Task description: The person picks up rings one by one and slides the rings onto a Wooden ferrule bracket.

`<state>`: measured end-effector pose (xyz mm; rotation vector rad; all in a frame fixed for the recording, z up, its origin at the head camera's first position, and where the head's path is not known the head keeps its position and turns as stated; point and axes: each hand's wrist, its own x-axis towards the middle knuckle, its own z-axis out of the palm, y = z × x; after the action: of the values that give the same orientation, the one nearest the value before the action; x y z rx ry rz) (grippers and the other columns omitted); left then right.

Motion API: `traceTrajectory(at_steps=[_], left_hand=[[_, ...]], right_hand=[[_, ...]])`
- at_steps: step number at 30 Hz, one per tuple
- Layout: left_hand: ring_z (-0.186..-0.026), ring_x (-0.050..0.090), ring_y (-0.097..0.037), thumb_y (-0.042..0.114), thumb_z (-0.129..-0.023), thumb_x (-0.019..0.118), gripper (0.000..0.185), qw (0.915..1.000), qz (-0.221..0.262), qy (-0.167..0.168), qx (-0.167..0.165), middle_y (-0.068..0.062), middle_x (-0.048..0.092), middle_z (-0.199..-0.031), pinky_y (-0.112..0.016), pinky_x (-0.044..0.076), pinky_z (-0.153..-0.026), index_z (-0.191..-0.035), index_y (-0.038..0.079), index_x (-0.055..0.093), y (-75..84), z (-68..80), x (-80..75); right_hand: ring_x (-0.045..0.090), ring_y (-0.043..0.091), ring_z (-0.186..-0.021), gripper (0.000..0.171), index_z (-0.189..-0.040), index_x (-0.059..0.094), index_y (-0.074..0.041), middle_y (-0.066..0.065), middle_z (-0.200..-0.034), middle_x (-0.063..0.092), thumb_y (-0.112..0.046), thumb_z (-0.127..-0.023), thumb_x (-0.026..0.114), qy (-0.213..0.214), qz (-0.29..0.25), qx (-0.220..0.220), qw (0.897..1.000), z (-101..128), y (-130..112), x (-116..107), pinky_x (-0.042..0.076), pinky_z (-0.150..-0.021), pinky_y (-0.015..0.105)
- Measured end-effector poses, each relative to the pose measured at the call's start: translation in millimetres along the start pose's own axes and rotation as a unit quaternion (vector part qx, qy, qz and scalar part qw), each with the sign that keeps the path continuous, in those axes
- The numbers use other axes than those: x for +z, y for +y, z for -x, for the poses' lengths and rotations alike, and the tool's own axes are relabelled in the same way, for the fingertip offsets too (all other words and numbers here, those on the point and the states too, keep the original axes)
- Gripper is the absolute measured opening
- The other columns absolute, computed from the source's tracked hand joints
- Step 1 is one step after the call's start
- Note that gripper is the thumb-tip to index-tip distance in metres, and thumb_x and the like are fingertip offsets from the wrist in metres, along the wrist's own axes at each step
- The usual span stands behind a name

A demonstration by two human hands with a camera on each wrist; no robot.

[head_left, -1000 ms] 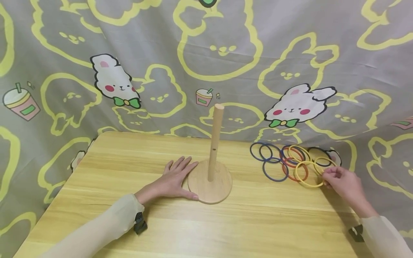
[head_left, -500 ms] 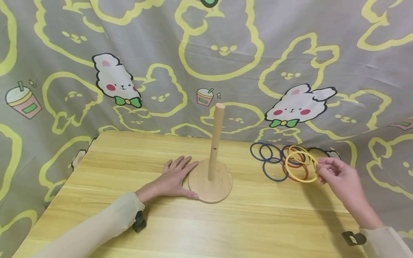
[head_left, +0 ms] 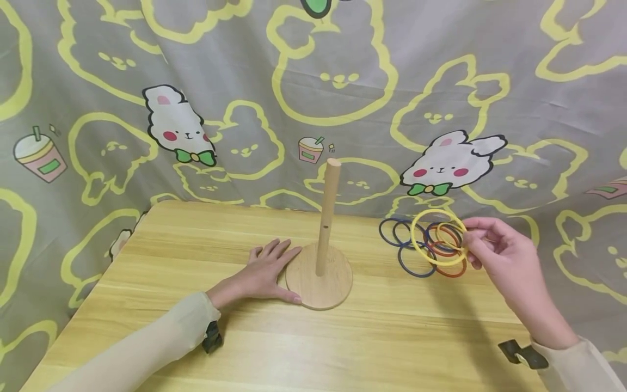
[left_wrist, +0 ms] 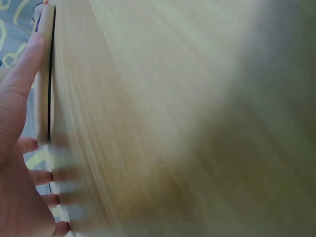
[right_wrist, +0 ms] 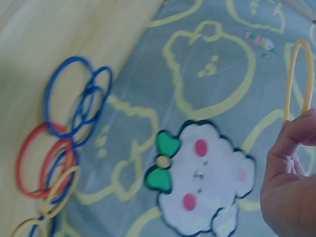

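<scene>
In the head view, my right hand point(head_left: 509, 267) pinches a yellow ring point(head_left: 413, 238) by its right side, holding it up and tilted over the other rings. The right wrist view shows the same yellow ring point(right_wrist: 290, 81) standing between thumb and fingers. My left hand point(head_left: 259, 277) lies with fingers spread at the left edge of a round wooden base point(head_left: 338, 286), its thumb at the front rim. From this base rises an upright wooden post point(head_left: 329, 207) that carries no ring. The left wrist view shows thumb and fingers around the base's edge point(left_wrist: 44, 89).
Blue rings point(head_left: 400, 267), red rings point(head_left: 453, 276) and yellow rings point(right_wrist: 54, 195) lie overlapping on the table's point(head_left: 294, 348) back right. A grey patterned curtain point(head_left: 235, 65) hangs behind and beside the table. Dark straps sit at both wrists.
My right hand has lifted the yellow ring from the pile's right end and carried it leftward, raising and tilting it. The left hand stays at the base.
</scene>
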<state>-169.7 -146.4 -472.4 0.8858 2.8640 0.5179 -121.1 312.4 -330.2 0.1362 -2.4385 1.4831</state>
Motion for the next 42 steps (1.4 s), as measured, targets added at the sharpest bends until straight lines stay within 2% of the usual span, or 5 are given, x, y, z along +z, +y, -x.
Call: traceTrajectory(at_steps=[6,15,27,33,42], left_hand=[[-0.153,0.019,-0.047,0.083,-0.07,0.072,0.121,1.0,-0.002,-0.006,-0.006,-0.02,0.025,-0.167,-0.067,0.025,-0.107,-0.163,0.018,0.03,1.2,0.7,-0.8],[-0.152,0.021,-0.047,0.084,-0.069,0.072,0.122,0.9999,-0.006,-0.007,-0.005,-0.021,0.027,-0.166,-0.065,0.028,-0.103,-0.163,0.017,0.032,3.7,0.4,-3.1],[-0.151,0.021,-0.047,0.084,-0.068,0.072,0.123,1.0,0.005,0.0,-0.001,-0.021,0.027,-0.166,-0.063,0.028,-0.101,-0.163,0.017,0.03,-0.6,-1.1,2.5],[-0.151,0.022,-0.048,0.083,-0.069,0.074,0.122,1.0,0.001,-0.007,-0.003,-0.021,0.027,-0.165,-0.064,0.028,-0.101,-0.162,0.016,0.032,1.3,-1.3,-0.4],[-0.151,0.022,-0.047,0.084,-0.07,0.072,0.122,0.9999,-0.007,-0.014,-0.007,-0.021,0.027,-0.166,-0.064,0.029,-0.102,-0.163,0.016,0.031,3.2,-1.3,-2.2]], right_hand=[[0.062,0.012,-0.062,0.025,-0.12,0.065,0.0,0.005,-0.083,0.069,-0.01,-0.098,0.07,-0.005,-0.027,-0.017,0.999,-8,-30,13,0.051,-0.054,0.022],[0.06,0.014,-0.061,0.027,-0.121,0.066,0.001,0.007,-0.083,0.069,-0.008,-0.097,0.072,-0.021,-0.121,-0.032,0.992,-22,-71,36,0.05,-0.052,0.022],[0.059,0.018,-0.06,0.021,-0.117,0.066,0.0,0.015,-0.083,0.064,-0.006,-0.098,0.068,-0.055,-0.162,-0.074,0.982,-36,-123,71,0.05,-0.052,0.024],[0.059,0.021,-0.061,0.02,-0.116,0.065,0.0,0.014,-0.084,0.063,-0.005,-0.097,0.067,-0.077,-0.184,-0.085,0.976,-44,-136,92,0.05,-0.052,0.024],[0.06,0.02,-0.06,0.02,-0.114,0.066,-0.004,0.014,-0.087,0.066,-0.001,-0.094,0.063,-0.104,-0.16,-0.084,0.978,-54,-132,122,0.05,-0.053,0.026]])
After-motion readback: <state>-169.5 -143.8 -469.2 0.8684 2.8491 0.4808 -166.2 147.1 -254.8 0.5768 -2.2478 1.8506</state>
